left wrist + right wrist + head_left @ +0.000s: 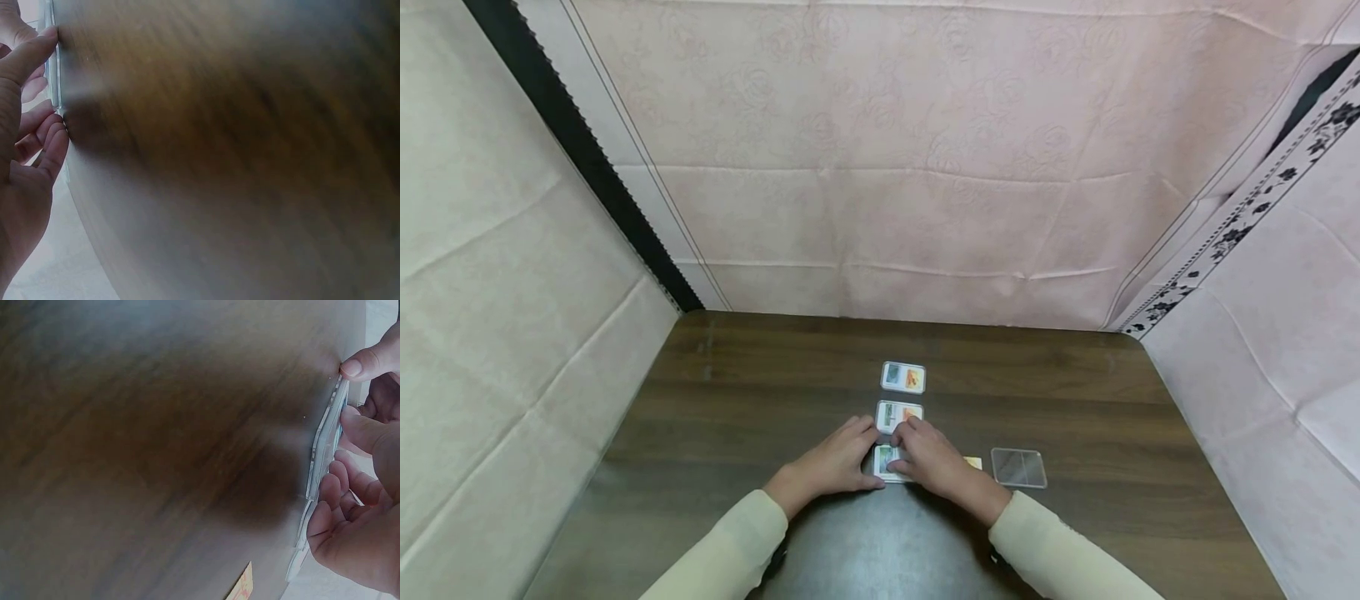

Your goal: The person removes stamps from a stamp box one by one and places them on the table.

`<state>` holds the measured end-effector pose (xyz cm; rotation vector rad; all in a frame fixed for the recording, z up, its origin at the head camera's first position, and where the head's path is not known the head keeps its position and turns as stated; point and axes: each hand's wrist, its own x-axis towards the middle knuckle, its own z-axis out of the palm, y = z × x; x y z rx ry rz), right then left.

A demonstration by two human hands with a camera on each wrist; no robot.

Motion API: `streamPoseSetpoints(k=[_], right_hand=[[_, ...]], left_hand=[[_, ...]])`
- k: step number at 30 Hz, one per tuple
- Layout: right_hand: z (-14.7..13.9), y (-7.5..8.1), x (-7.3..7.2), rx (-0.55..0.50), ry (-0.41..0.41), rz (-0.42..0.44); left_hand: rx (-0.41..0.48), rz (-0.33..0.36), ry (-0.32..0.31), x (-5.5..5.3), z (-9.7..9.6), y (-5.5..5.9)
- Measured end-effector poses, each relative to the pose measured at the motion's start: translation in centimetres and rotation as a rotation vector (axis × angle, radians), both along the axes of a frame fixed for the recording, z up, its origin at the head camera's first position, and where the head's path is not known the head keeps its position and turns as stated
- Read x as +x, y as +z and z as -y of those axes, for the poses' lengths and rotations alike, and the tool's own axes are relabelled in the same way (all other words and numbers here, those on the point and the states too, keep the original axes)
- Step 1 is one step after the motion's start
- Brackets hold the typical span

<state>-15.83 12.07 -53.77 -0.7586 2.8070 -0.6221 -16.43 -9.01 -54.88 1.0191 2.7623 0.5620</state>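
A shallow clear plastic case (878, 473) lies on the brown table, with a blue-green picture card (884, 457) showing in its left part. My left hand (835, 460) holds this case by its left side, thumb at the near corner and fingers at the far one. Over the right part is my right hand (931, 460), its fingers bent and its thumb down on the card. The thumb (357, 425) and bent fingers (331, 487) show from low down in the right wrist view. My right hand hides much of the case.
Two more clear cases lie in line beyond, a middle case (889, 423) and a far case (903, 377), each with a bluish and an orange picture. An orange-yellow card (973, 462) lies beside my right wrist, near a bare clear case (1018, 468). Cloth hangs round the table (715, 400).
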Motion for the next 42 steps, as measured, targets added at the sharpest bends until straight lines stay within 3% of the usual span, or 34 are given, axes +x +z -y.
streamPoseSetpoints(k=[30,42], right_hand=[[0.03,0.0,0.06,-0.01,-0.019,0.028],[0.07,-0.11,-0.1,-0.078,-0.011,0.054]], left_hand=[[-0.003,0.021,0.006,-0.04,-0.04,0.16],[0.0,0.008,0.001,0.02,-0.07,0.27]])
